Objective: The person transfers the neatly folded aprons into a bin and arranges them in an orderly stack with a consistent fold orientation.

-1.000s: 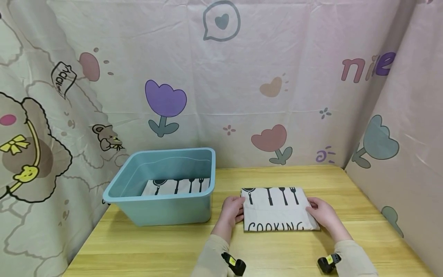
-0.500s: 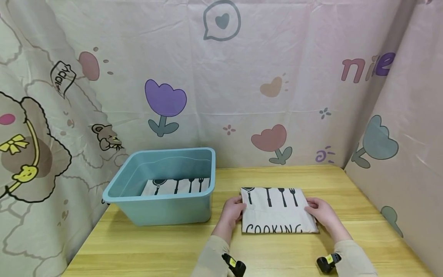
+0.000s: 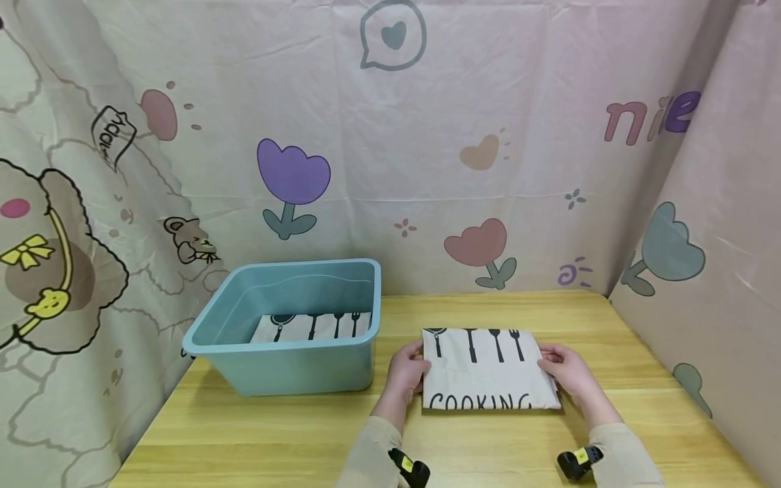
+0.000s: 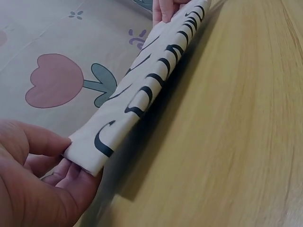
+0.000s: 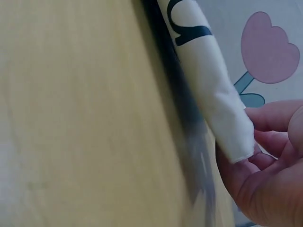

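Observation:
A folded white cloth (image 3: 488,373), printed with black kitchen utensils and the word COOKING, is held level between both hands. At its left edge the left hand (image 3: 405,369) pinches it, thumb on top and fingers beneath. On the opposite edge the right hand (image 3: 567,369) grips it the same way. Seen from the left wrist, the cloth's near edge (image 4: 137,101) stands above the wood with a dark shadow below. The right wrist view shows a folded corner (image 5: 232,137) between thumb and fingers.
A blue plastic bin (image 3: 299,369) stands on the wooden table (image 3: 244,440) to the left. Inside it lies another cloth (image 3: 305,328) with the same utensil print. A patterned curtain (image 3: 390,163) hangs behind and along both sides.
The folded cloth has shifted slightly left, and its far edge looks a little higher. Both hands keep their hold on its sides. The bin stays put.

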`<state>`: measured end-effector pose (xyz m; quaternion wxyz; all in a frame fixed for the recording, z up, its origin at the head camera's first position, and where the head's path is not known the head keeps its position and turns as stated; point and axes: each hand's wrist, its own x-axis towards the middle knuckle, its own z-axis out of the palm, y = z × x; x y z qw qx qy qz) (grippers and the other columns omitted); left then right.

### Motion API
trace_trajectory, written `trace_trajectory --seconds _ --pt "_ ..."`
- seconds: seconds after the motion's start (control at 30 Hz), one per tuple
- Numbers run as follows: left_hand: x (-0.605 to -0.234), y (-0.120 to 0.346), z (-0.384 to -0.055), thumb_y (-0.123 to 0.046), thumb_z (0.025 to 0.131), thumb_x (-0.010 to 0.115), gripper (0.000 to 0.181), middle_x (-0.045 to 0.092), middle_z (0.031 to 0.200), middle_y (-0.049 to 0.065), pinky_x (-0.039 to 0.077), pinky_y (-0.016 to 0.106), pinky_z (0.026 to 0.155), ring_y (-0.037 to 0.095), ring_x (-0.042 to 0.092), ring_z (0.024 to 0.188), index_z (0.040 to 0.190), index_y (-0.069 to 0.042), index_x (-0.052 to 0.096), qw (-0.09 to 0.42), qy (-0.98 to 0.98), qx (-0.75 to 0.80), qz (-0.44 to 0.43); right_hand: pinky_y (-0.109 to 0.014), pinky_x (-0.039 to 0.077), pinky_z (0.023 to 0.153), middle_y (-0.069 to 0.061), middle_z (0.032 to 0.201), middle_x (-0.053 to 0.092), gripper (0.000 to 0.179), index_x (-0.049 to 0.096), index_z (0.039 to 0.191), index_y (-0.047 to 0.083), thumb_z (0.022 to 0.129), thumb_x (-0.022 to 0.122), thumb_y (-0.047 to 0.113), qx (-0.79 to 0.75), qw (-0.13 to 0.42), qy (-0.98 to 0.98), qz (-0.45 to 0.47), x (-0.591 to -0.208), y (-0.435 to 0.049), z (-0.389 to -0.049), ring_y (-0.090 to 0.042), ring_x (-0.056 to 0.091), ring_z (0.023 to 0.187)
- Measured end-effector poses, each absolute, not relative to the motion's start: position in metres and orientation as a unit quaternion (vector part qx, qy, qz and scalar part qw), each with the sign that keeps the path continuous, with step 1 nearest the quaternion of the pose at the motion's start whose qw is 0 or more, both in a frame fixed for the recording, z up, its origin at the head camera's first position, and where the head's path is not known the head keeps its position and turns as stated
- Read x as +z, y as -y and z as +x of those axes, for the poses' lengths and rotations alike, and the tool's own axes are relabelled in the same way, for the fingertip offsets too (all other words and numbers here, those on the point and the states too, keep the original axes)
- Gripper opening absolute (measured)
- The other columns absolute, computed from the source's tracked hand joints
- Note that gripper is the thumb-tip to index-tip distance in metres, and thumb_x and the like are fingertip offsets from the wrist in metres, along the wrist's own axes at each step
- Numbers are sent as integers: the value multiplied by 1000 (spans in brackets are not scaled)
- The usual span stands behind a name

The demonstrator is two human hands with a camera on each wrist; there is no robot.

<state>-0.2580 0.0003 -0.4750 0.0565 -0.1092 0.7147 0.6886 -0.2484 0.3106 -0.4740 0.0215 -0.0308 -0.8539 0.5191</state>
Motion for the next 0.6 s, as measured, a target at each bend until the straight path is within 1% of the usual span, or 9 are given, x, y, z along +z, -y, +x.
trace_trajectory --seconds 0.1,0.2,0.33,0.6 --pt "-474 1 -258 7 87 61 59 65 112 12 58 40 71 24 65 92 144 -9 52 53 -707 697 -107 -24 51 66 -9 98 58 46 43 134 -19 94 58 -2 561 10 827 -38 -473 -311 -247 -11 53 85" --pt "-473 3 -257 8 86 62 61 64 110 12 58 38 70 24 65 91 143 -9 53 47 -698 706 -107 -28 55 66 -5 97 57 48 39 137 -18 96 57 -1 599 -7 799 -44 -470 -311 -246 -11 56 82" --pt "-472 4 -255 9 85 62 61 63 109 12 58 37 69 24 64 90 142 -10 54 37 -696 710 -105 -30 57 66 -3 96 58 51 36 140 -18 96 57 -1 628 -16 777 -46 -466 -311 -243 -11 59 79" --pt "-464 6 -250 9 84 63 61 62 104 11 58 34 67 23 62 88 141 -12 56 19 -691 716 -94 -28 56 65 -1 96 59 52 36 141 -16 98 58 3 641 -6 767 -30 -455 -312 -240 -9 59 79"
